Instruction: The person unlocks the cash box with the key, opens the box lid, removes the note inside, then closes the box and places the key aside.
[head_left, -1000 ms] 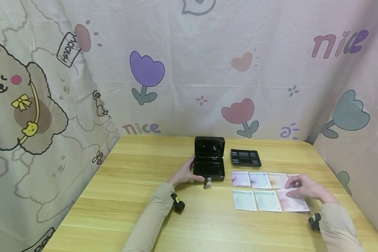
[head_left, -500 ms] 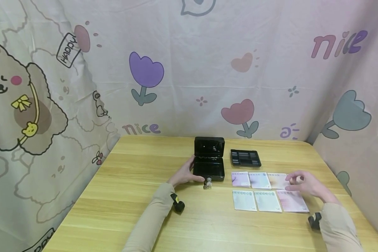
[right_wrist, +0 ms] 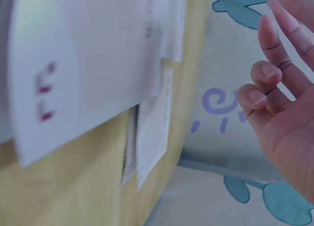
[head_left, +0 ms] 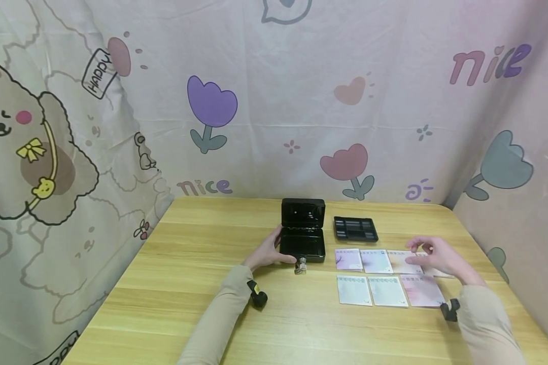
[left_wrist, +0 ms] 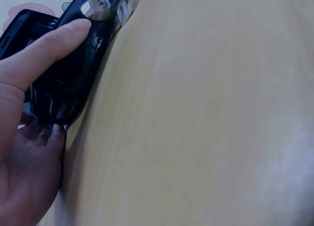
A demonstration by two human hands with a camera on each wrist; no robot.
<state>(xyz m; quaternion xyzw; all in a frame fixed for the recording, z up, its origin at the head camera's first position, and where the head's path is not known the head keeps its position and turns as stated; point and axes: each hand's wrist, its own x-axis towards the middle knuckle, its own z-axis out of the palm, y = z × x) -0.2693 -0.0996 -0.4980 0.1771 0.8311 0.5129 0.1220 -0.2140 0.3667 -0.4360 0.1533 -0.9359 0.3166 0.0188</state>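
My left hand [head_left: 267,252] grips the left side of a black cash box [head_left: 303,245] whose lid [head_left: 303,212] stands raised. In the left wrist view, the thumb [left_wrist: 61,42] lies along the front wall by the round lock [left_wrist: 96,8], and the other fingers reach round the side. Keys [head_left: 301,265] hang from the lock. My right hand [head_left: 438,256] hovers over the right end of the back row of pastel paper slips, between the orange slip [head_left: 398,262] and a partly covered one [head_left: 440,272]. Its fingers are loosely bent with nothing between them.
A black compartment tray [head_left: 356,229] lies right of the box. Purple [head_left: 348,258] and blue [head_left: 376,261] slips continue the back row. Two pale green slips, one at the left [head_left: 354,291], and a pink slip [head_left: 422,292] form the front row. Printed cloth [head_left: 255,101] hangs behind the table.
My right hand has risen off the pink slip and moved back over the rear row, uncovering the pink slip and part of the rightmost rear one. My left hand stays on the cash box.
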